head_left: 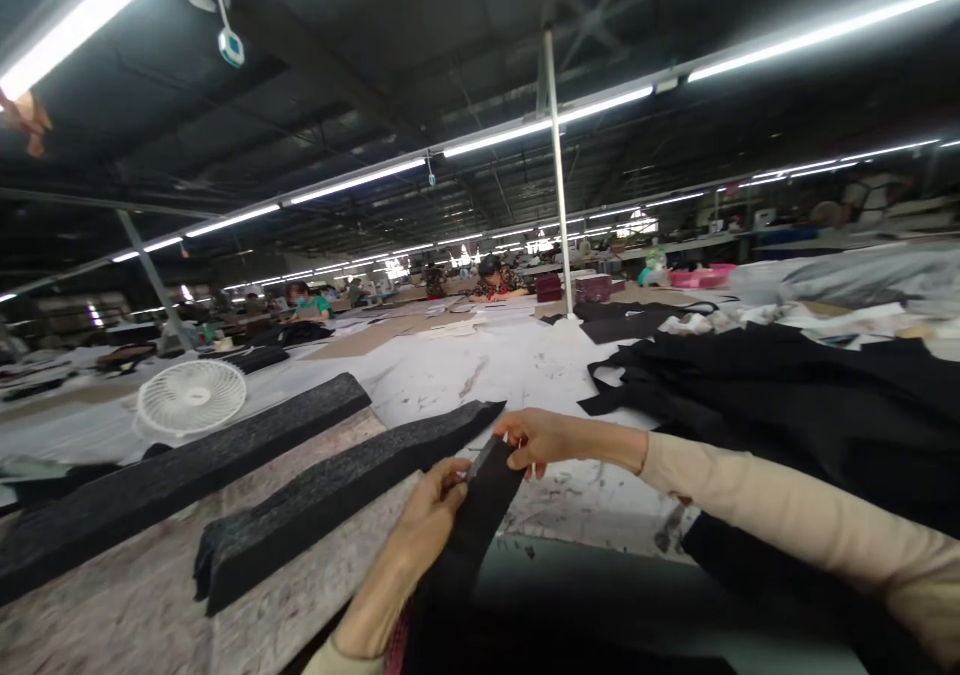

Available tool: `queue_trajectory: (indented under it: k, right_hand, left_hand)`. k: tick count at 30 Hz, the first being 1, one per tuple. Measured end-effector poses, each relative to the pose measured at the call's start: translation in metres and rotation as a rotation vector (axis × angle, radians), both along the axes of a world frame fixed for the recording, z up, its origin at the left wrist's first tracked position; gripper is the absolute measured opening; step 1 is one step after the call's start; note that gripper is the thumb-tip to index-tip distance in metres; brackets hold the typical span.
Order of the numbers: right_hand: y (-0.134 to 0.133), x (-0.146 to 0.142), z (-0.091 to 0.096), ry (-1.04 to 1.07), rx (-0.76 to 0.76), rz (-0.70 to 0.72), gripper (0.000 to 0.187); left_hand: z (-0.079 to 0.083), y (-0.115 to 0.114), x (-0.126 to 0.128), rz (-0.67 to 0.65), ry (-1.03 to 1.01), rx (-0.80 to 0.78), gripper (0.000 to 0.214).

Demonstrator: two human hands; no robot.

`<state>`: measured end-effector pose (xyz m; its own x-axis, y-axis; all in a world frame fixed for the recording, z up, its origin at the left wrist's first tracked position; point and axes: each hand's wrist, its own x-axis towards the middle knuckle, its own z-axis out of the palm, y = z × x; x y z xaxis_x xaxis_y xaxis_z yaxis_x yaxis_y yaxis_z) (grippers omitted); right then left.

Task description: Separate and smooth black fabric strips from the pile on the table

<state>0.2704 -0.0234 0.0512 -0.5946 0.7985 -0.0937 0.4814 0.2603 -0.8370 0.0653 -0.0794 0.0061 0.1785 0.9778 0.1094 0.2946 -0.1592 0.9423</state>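
A strip of black fabric [480,515] hangs over the near table edge, its upper end raised between my two hands. My left hand [431,515] pinches the strip's left edge between thumb and fingers. At the top right corner, my right hand [536,440] is closed on the same strip. Just beyond my hands, a long stack of dark strips [337,480] lies slantwise on a mottled board. Behind it rests another long stack of dark strips [187,475]. The lower part of the held strip fades into shadow near my body.
A white fan [192,397] stands at the left behind the stacks. Heaped black fabric [795,395] covers the right side of the table. A metal pole [559,175] rises at the far table edge. Several people work in the background, near a pink basin [701,276].
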Motion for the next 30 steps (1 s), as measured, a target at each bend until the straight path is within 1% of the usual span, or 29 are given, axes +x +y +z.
queue_trajectory:
  k: [2, 4, 5, 7, 8, 12, 14, 16, 19, 21, 24, 30]
  right_hand:
    - [0.014, 0.017, -0.01, -0.016, -0.06, -0.03, 0.037]
    - [0.025, 0.032, -0.018, -0.042, -0.089, -0.03, 0.036]
    - [0.03, 0.039, -0.021, -0.065, -0.089, -0.033, 0.036]
    - [0.038, 0.051, -0.026, -0.118, -0.049, -0.053, 0.035]
    - [0.042, 0.057, -0.028, -0.147, -0.014, -0.066, 0.036]
    - [0.061, 0.081, -0.036, -0.234, 0.125, -0.082, 0.038]
    - [0.071, 0.091, -0.041, -0.24, 0.177, -0.083, 0.037]
    - [0.078, 0.097, -0.045, -0.239, 0.306, -0.065, 0.034]
    - [0.083, 0.097, -0.049, -0.297, 0.577, 0.062, 0.03]
    - [0.082, 0.093, -0.049, -0.351, 0.686, 0.136, 0.029]
    - [0.076, 0.087, -0.046, -0.396, 0.749, 0.166, 0.029]
    - [0.07, 0.084, -0.042, -0.456, 0.785, 0.164, 0.025]
  left_hand:
    - [-0.005, 0.012, 0.021, 0.014, 0.071, 0.043, 0.032]
    - [-0.004, 0.022, 0.04, 0.052, 0.249, 0.118, 0.035]
    - [-0.003, 0.027, 0.049, 0.084, 0.354, 0.157, 0.032]
    - [-0.001, 0.038, 0.066, 0.137, 0.526, 0.204, 0.025]
    - [-0.001, 0.043, 0.073, 0.142, 0.58, 0.216, 0.022]
    - [-0.009, 0.06, 0.095, 0.107, 0.727, 0.26, 0.025]
    - [-0.013, 0.065, 0.101, 0.083, 0.802, 0.286, 0.027]
    - [-0.015, 0.067, 0.104, 0.058, 0.86, 0.302, 0.028]
    - [-0.014, 0.069, 0.104, 0.03, 0.918, 0.316, 0.03]
    - [-0.013, 0.068, 0.104, 0.025, 0.941, 0.326, 0.031]
    - [-0.013, 0.067, 0.104, 0.026, 0.962, 0.329, 0.032]
    - [-0.012, 0.066, 0.105, 0.026, 0.976, 0.322, 0.031]
